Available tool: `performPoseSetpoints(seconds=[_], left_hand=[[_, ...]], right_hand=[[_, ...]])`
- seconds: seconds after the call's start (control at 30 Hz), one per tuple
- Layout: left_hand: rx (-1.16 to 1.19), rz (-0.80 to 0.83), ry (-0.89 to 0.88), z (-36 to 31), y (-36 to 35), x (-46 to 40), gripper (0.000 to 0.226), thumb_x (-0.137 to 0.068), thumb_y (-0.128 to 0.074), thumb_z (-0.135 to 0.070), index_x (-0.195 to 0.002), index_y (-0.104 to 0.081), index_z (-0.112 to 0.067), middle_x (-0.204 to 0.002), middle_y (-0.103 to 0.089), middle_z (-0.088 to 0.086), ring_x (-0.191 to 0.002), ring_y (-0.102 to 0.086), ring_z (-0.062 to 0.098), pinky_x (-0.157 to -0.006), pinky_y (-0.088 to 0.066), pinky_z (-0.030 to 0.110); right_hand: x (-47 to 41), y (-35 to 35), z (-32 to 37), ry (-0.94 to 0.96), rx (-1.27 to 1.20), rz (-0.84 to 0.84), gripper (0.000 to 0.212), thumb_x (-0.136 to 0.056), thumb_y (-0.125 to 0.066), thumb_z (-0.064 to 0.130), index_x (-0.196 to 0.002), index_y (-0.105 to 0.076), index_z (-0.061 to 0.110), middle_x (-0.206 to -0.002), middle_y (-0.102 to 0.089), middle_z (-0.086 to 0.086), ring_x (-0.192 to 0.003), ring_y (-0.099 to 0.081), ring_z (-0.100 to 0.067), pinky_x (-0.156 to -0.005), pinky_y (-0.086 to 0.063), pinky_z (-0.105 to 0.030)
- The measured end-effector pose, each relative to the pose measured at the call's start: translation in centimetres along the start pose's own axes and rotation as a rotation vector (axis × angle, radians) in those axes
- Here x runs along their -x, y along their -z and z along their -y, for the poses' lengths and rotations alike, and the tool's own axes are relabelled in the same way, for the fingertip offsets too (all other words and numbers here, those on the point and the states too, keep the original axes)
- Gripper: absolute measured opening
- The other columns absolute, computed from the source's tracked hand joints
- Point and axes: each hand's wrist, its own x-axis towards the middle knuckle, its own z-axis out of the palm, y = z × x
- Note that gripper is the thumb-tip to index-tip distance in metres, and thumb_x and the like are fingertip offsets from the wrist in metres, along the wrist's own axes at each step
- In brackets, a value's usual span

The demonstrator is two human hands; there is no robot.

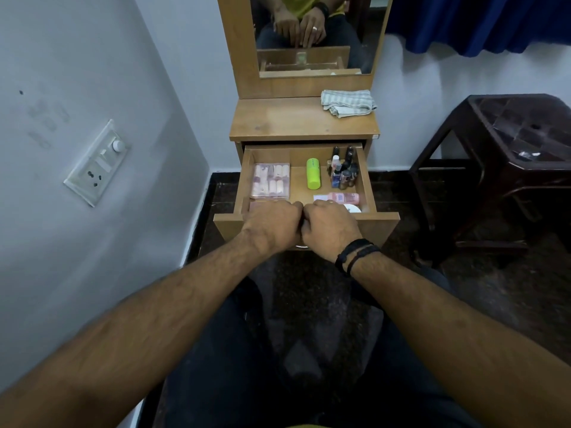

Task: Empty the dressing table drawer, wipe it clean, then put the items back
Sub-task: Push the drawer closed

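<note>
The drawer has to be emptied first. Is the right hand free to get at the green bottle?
Probably yes: the right hand grips the drawer front, the green bottle lies uncovered mid-drawer with bare wood around it.

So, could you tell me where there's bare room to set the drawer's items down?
The dressing table top is bare left of the folded cloth. Inside the drawer, only strips beside the green bottle are free; the right corner is crowded with small bottles.
</note>
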Motion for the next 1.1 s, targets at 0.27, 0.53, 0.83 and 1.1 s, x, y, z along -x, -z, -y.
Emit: performPoseSetpoints(seconds=[0.27, 0.53, 0.83, 1.1], left_hand=[[0.048, 0.076, -0.029, -0.3, -3.7, 2.1, 0.035, -0.089, -0.057, -0.040, -0.121, -0.056, -0.026, -0.119, -0.057, -0.001, -0.108, -0.058, 0.026, -0.083, -0.055, 0.058], [-0.035, 0.230, -0.073, -0.9, -7.4, 2.3, 0.076, -0.087, -0.067, -0.033, -0.154, -0.032, -0.025, -0.150, -0.034, 0.002, -0.142, -0.027, 0.033, -0.111, -0.030, 0.068], [-0.014, 0.354, 0.055, -1.7, -8.3, 2.5, 0.095, -0.093, -0.062, -0.013, -0.161, 0.005, -0.024, -0.168, 0.011, -0.003, -0.153, 0.016, 0.030, -0.113, -0.013, 0.075], [-0.028, 0.402, 0.068, -1.9, -8.0, 1.0, 0.097, -0.095, -0.061, -0.013, -0.160, 0.010, -0.021, -0.166, 0.023, -0.001, -0.151, 0.025, 0.030, -0.113, -0.008, 0.075]], right_hand=[[3.1, -3.4, -1.1, -0.104, -0.068, 0.124, 0.029, -0.087, -0.049, 0.032, -0.109, -0.062, 0.020, -0.113, -0.057, -0.006, -0.107, -0.057, -0.033, -0.089, -0.053, -0.050], [3.9, -6.5, -2.0, -0.110, -0.024, 0.251, 0.057, -0.087, -0.057, 0.031, -0.140, -0.045, 0.015, -0.143, -0.041, -0.007, -0.136, -0.038, -0.031, -0.111, -0.038, -0.048], [3.5, -7.9, -2.3, -0.125, 0.011, 0.297, 0.067, -0.082, -0.060, 0.035, -0.142, -0.039, 0.016, -0.145, -0.034, -0.003, -0.137, -0.036, -0.029, -0.104, -0.044, -0.054], [1.9, -7.7, -2.6, -0.144, 0.037, 0.335, 0.076, -0.082, -0.060, 0.036, -0.149, -0.031, 0.015, -0.151, -0.028, -0.003, -0.142, -0.031, -0.027, -0.107, -0.042, -0.053]])
